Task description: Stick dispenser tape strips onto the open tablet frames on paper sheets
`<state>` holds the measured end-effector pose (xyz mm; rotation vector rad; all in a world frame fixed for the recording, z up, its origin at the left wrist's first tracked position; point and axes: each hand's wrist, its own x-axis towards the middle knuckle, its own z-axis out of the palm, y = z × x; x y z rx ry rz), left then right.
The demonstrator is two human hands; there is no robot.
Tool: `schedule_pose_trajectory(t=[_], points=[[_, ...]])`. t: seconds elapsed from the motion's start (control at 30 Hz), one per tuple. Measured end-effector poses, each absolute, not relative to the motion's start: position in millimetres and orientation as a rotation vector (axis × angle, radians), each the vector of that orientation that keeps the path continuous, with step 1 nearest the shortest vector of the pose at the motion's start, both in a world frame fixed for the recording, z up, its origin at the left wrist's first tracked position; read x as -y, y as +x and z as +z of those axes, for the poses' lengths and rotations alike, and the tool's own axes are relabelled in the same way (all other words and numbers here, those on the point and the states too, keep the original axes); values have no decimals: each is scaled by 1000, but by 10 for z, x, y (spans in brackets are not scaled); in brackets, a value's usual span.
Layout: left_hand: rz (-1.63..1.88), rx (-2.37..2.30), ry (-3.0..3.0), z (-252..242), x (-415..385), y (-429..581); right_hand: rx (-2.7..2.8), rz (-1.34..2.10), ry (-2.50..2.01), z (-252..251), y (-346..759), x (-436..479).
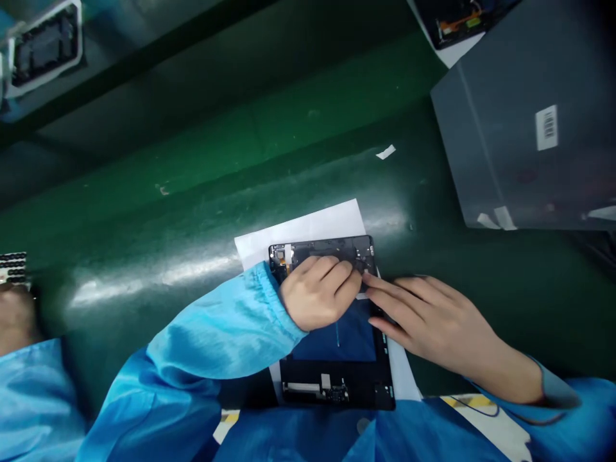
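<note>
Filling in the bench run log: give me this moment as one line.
left hand: on open tablet | right hand: fingertips at tablet's right edge | under: white sheet | surface: green belt

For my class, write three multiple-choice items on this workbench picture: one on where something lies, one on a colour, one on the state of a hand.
1. What does the opened tablet lie on?
A. a white sheet
B. the grey box
C. a wooden tray

2. What colour is the work surface?
A. red
B. green
C. yellow

3. What is the left hand doing?
A. hanging off the table edge
B. holding a cup
C. resting on the upper part of the tablet, fingers curled

Answers:
1 A, the white sheet shows past the tablet's top and right edges.
2 B, the belt around the sheet is green.
3 C, the left hand lies on the tablet's upper part, meeting the fingertips of the right hand, which is stretched flat at the tablet's right edge.
</note>
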<state>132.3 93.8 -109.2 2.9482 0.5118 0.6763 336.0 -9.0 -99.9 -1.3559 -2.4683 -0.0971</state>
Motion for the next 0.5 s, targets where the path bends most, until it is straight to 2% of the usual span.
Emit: schedule_pose_trajectory(t=[0.2,0.5], points=[[516,-668,2781,-1062,-954,1372,2510,-129,-1345,-1018,3343,149],[463,-651,2871,-1026,-951,1478,2448,-68,-1339,-1012,3348,126]])
